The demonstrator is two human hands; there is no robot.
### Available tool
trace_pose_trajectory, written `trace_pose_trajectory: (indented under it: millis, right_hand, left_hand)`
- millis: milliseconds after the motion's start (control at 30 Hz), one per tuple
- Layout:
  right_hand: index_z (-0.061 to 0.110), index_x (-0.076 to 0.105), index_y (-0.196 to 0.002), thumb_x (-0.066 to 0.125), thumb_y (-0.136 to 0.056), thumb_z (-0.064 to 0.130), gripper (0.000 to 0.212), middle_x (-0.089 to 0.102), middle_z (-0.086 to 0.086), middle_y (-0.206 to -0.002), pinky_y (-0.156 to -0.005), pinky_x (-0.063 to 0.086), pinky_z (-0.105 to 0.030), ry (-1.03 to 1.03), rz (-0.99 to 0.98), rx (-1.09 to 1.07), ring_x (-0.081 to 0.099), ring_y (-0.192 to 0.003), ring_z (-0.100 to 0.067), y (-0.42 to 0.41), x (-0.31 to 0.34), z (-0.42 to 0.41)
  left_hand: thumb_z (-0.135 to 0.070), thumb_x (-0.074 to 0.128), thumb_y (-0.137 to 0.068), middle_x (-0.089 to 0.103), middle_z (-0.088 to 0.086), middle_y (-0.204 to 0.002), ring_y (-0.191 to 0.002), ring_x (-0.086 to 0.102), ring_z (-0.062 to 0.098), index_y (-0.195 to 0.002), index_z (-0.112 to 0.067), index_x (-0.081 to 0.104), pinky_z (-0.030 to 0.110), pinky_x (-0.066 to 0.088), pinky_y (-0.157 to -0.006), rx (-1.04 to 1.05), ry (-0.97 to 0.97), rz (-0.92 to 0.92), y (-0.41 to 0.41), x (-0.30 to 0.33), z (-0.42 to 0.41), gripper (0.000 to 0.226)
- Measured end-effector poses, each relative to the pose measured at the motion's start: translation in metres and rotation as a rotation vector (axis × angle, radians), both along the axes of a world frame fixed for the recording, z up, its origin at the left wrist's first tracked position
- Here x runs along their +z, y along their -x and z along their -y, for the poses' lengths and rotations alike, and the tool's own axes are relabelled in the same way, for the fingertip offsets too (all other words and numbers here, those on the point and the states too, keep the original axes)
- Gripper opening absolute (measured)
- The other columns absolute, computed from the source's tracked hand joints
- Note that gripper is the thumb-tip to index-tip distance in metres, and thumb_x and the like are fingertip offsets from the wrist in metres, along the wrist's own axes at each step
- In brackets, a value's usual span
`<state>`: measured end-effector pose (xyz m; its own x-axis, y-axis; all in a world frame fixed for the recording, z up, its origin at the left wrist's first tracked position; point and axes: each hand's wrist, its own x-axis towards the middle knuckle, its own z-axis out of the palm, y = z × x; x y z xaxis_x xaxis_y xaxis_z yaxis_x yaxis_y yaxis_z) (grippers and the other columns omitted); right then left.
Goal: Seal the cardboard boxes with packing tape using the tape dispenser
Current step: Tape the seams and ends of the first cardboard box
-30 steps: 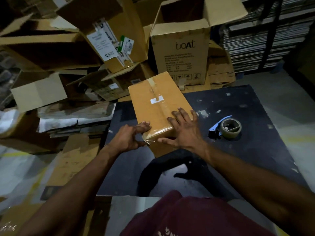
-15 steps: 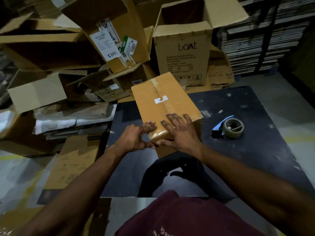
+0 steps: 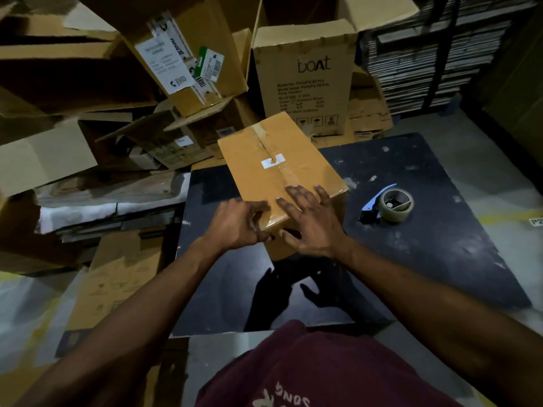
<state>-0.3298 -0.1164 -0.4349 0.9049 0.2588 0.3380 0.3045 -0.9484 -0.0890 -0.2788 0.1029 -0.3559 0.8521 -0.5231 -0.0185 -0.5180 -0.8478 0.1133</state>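
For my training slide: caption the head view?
Both hands press clear tape onto a brown cardboard box; blue-handled tape dispenser idle beside.

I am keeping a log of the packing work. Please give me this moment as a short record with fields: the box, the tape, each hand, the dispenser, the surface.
box: closed cardboard box on the dark board
tape: clear strip along the top seam, running over the near edge
left hand: left hand at the near left corner, fingers curled at the tape end
right hand: right hand flat on the near top edge, fingers spread
dispenser: tape dispenser lying on the board, right of the box, untouched
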Motion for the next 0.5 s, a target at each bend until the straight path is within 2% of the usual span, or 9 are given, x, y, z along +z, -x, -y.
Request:
trace_pose_trajectory:
  millis: [67, 100, 167, 200, 267, 367, 500]
  right_hand:
    - [0.029, 0.045, -0.152, 0.035, -0.099, 0.066, 0.066, 0.035, -0.004, -0.164, -0.123, 0.012, -0.056, -0.058, 0.018, -0.024, 0.026, -0.153, -0.022, -0.001, -0.002, -0.003]
    - [0.03, 0.048, -0.149, 0.033, -0.1, 0.067, 0.064, 0.038, -0.003, -0.162, -0.123, 0.013, -0.055, -0.087, 0.037, -0.044, 0.028, -0.152, -0.021, -0.001, -0.004, -0.006]
    - [0.029, 0.056, -0.143, 0.037, -0.1, 0.071, 0.064, 0.046, -0.002, -0.156, -0.122, 0.017, -0.055, -0.131, 0.094, -0.092, 0.034, -0.149, -0.02, -0.003, -0.008, -0.014]
    - [0.028, 0.059, -0.14, 0.04, -0.098, 0.072, 0.064, 0.048, -0.002, -0.154, -0.121, 0.018, -0.056, -0.147, 0.127, -0.112, 0.037, -0.147, -0.021, -0.004, -0.01, -0.017]
    - [0.027, 0.063, -0.136, 0.047, -0.095, 0.073, 0.063, 0.052, -0.003, -0.15, -0.12, 0.02, -0.056, -0.17, 0.184, -0.124, 0.042, -0.144, -0.022, -0.006, -0.014, -0.019]
    - [0.024, 0.065, -0.134, 0.047, -0.095, 0.073, 0.065, 0.053, -0.006, -0.149, -0.119, 0.022, -0.057, -0.172, 0.233, -0.102, 0.045, -0.142, -0.025, -0.006, -0.018, -0.017]
    - [0.022, 0.065, -0.134, 0.046, -0.095, 0.074, 0.067, 0.054, -0.008, -0.149, -0.118, 0.024, -0.057, -0.177, 0.258, -0.097, 0.047, -0.14, -0.027, -0.008, -0.02, -0.017]
  left_hand:
    - [-0.061, 0.09, -0.068, 0.053, -0.023, -0.149, -0.12, 0.063, 0.004, -0.143, -0.037, 0.061, 0.025, 0.052, -0.093, -0.017, 0.129, -0.204, -0.001, -0.001, -0.015, 0.085]
    - [-0.055, 0.091, -0.07, 0.051, -0.024, -0.15, -0.125, 0.06, 0.003, -0.143, -0.036, 0.061, 0.027, 0.056, -0.095, -0.029, 0.202, -0.277, -0.001, -0.003, -0.021, 0.081]
    - [-0.037, 0.087, -0.083, 0.054, -0.022, -0.149, -0.137, 0.054, 0.004, -0.139, -0.035, 0.066, 0.034, 0.059, -0.099, -0.036, 0.365, -0.354, -0.003, -0.011, -0.027, 0.06]
    - [-0.031, 0.083, -0.088, 0.057, -0.02, -0.147, -0.138, 0.051, 0.002, -0.136, -0.034, 0.068, 0.036, 0.057, -0.104, -0.029, 0.422, -0.357, -0.004, -0.014, -0.028, 0.05]
    - [-0.031, 0.079, -0.093, 0.059, -0.019, -0.145, -0.137, 0.049, -0.004, -0.133, -0.034, 0.071, 0.037, 0.051, -0.111, -0.01, 0.455, -0.319, -0.005, -0.018, -0.026, 0.041]
    - [-0.039, 0.079, -0.092, 0.06, -0.019, -0.143, -0.135, 0.046, -0.011, -0.132, -0.032, 0.073, 0.033, 0.046, -0.116, -0.008, 0.465, -0.273, 0.0, -0.021, -0.024, 0.041]
    - [-0.035, 0.075, -0.096, 0.06, -0.02, -0.143, -0.137, 0.047, -0.007, -0.131, -0.033, 0.073, 0.037, 0.045, -0.116, -0.003, 0.483, -0.233, 0.002, -0.026, -0.025, 0.036]
